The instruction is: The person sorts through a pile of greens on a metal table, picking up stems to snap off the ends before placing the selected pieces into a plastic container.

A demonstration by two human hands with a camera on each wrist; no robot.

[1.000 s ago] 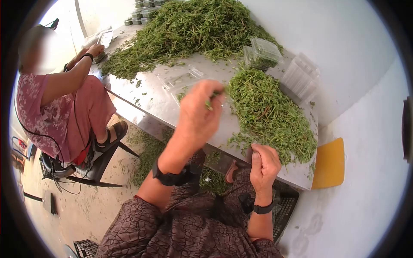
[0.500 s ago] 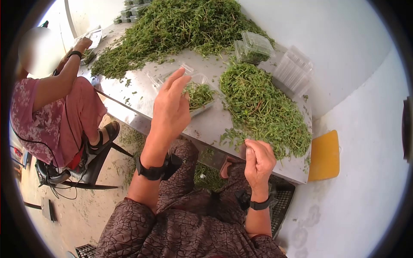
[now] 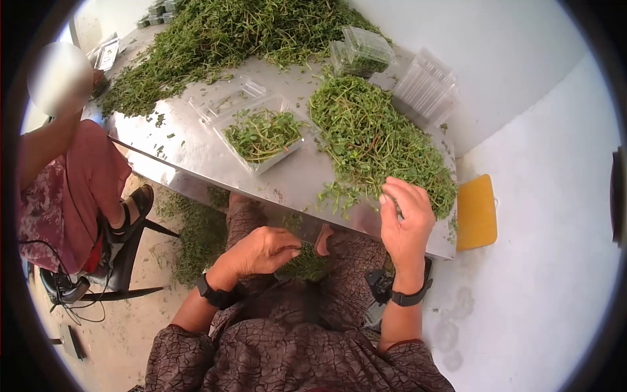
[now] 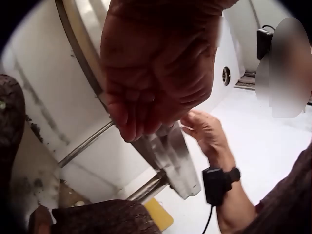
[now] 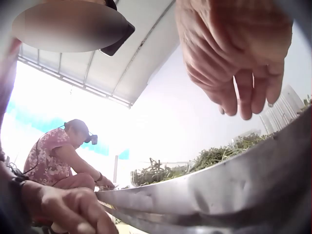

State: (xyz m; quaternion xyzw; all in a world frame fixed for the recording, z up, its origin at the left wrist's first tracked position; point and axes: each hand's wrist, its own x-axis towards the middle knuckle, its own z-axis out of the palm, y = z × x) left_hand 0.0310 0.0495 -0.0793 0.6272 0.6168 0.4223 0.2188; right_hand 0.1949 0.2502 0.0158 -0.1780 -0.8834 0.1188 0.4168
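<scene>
My left hand point(image 3: 264, 250) is over my lap, in front of the table edge. Its fingers are loosely curled with nothing seen between them, also in the left wrist view, where the hand point(image 4: 158, 73) fills the top. My right hand point(image 3: 408, 219) hovers at the near edge of a smaller heap of green leafy stems point(image 3: 372, 134). In the right wrist view its relaxed fingers point(image 5: 246, 92) hang above the table rim, holding nothing visible. Left of the heap, an open clear plastic box point(image 3: 284, 160) contains leafy stems point(image 3: 261, 134); its lid point(image 3: 228, 98) is folded back.
A large mound of greens point(image 3: 248, 32) covers the table's far side. Stacked empty clear boxes point(image 3: 426, 88) and a filled box point(image 3: 366, 55) stand beside the wall. Another person point(image 3: 72, 176) sits at the left. A yellow board point(image 3: 477, 212) is by the table's right end.
My left hand has drawn back from the plastic box to my lap, uncovering the stems inside; the greens it carried are gone from it. My right hand has lifted slightly, its fingers spreading.
</scene>
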